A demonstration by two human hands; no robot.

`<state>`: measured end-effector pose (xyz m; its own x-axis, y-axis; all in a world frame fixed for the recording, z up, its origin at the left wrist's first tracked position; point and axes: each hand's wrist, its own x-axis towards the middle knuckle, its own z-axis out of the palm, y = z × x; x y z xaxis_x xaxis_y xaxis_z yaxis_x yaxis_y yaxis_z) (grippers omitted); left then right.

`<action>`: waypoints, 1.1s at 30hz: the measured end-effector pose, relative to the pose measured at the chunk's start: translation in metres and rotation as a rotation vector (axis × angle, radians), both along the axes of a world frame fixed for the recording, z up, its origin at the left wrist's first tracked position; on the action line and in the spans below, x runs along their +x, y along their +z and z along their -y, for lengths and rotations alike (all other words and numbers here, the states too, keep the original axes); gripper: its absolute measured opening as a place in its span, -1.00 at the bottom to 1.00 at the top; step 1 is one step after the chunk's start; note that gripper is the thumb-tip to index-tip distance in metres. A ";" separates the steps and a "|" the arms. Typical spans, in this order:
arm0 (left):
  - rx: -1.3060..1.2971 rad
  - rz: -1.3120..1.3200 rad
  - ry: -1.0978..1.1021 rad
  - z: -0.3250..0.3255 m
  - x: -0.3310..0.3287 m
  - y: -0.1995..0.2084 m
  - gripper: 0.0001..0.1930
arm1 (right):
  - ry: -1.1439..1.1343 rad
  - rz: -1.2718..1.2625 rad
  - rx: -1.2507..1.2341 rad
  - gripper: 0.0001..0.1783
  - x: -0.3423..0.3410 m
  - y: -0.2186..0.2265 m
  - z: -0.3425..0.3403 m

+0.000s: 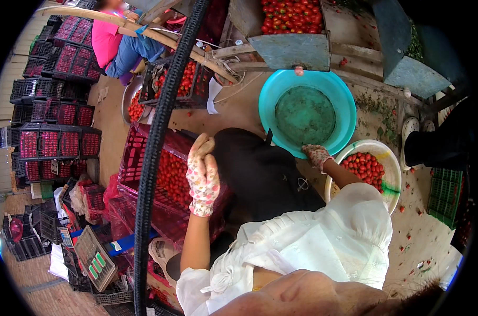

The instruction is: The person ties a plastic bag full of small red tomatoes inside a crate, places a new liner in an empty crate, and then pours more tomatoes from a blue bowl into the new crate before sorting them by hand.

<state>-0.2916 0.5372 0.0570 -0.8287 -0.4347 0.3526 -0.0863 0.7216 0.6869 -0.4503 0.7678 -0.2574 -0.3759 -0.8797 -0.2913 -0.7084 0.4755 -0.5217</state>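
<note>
A floral-print glove covers my left hand [203, 179], raised above a red crate [131, 176] lined with dark red plastic and filled with small red tomatoes [171, 181]. Its fingers are stretched out and slightly bent, with nothing visible in them. My right hand [317, 156], in a matching glove, has its fingers curled over the near rim of a round turquoise basin [348, 113]. Dark stains mark the basin's bottom. Just right of that hand stands a white tub [395, 174] with a green smear, holding more red tomatoes [365, 168].
A metal chute [289, 50] full of tomatoes ends above the basin. Stacked crates [60, 142] line the left side, near a scale [94, 258]. A person in pink [107, 42] sits at upper left. A dark braided strap [157, 142] crosses the view. A green crate [444, 197] stands right.
</note>
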 end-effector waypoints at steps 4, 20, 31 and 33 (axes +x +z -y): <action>-0.073 -0.075 -0.114 -0.008 -0.020 -0.005 -0.76 | -0.116 -0.003 -0.202 -0.58 0.009 0.034 0.034; 0.226 0.176 -0.733 -0.087 -0.131 -0.038 -0.75 | -0.409 -0.358 0.027 -0.71 -0.180 0.134 0.109; 0.718 0.324 0.142 -0.016 -0.159 -0.075 -0.75 | -0.273 -0.111 -0.204 -0.76 -0.134 0.136 0.085; 0.784 0.394 0.186 -0.020 -0.165 -0.061 -0.72 | -0.273 0.016 -0.183 -0.75 -0.138 0.119 0.082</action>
<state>-0.4569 0.5574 -0.0041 -0.7189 -0.5706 -0.3970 -0.4885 0.0085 0.8725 -0.5880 0.6855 -0.1383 -0.6018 -0.7853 -0.1455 -0.5586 0.5440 -0.6261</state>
